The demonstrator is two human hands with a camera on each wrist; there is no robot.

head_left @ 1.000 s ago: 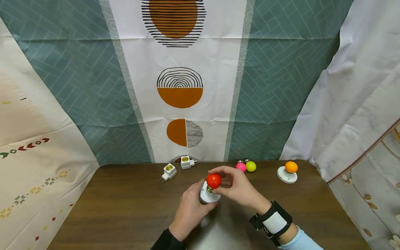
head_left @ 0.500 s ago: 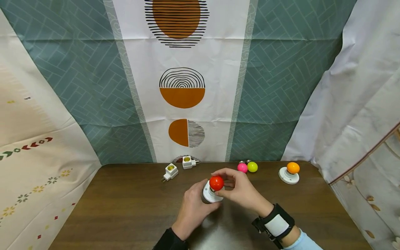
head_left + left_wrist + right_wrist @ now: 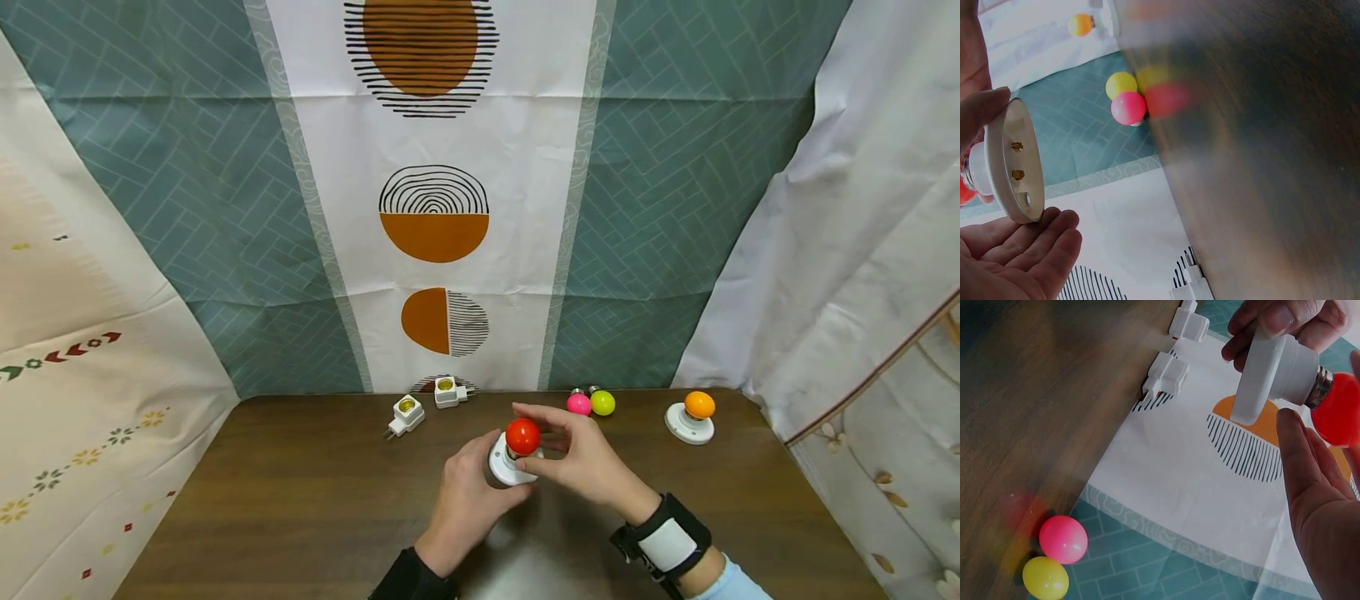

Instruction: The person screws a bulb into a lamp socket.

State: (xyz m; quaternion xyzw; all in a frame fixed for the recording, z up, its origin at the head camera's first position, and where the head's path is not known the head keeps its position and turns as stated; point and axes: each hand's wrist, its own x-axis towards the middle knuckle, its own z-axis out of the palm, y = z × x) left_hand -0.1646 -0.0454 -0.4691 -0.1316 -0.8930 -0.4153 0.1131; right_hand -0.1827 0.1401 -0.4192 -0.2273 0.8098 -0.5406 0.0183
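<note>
A round white lamp holder (image 3: 501,468) is held above the table in my left hand (image 3: 472,493), thumb at one side of its rim and fingers at the other. Its hollow underside with brass contacts faces the left wrist camera. My right hand (image 3: 581,457) has its thumb and fingers around a red bulb (image 3: 522,436). In the right wrist view, the bulb's metal screw base (image 3: 1319,387) sits at the holder's mouth, some thread showing. How deep it goes is hidden.
Two white plug-in sockets (image 3: 406,414) lie at the table's back. Right of them are a pink bulb (image 3: 578,404) and a yellow-green bulb (image 3: 603,403), side by side. An orange bulb (image 3: 700,405) stands in another white holder (image 3: 687,427) at the back right. Patterned cloth hangs behind.
Both hands, the holder and the red bulb have shifted slightly right together. Less of the bulb's metal base shows in the head view than a second ago. The other things stay put.
</note>
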